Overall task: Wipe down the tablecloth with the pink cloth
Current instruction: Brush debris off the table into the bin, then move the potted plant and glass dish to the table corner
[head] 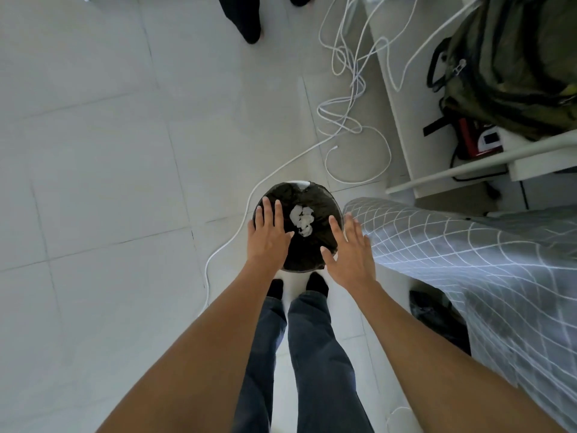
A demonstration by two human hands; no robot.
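Note:
I look straight down at the floor. My left hand (268, 237) and my right hand (349, 256) are both held out flat, fingers apart and holding nothing, above a round bin (307, 248) lined with a black bag. Crumpled white paper (302, 220) lies inside the bin. The grey tablecloth (487, 273) with a white grid pattern hangs over a table edge at the right, just beside my right hand. No pink cloth is in view.
White cables (346, 98) trail over the pale tiled floor (103, 170) behind the bin. A green backpack (515, 60) sits on a white shelf at the upper right. Another person's dark feet (246, 17) stand at the top. A black bag (437, 317) lies under the table.

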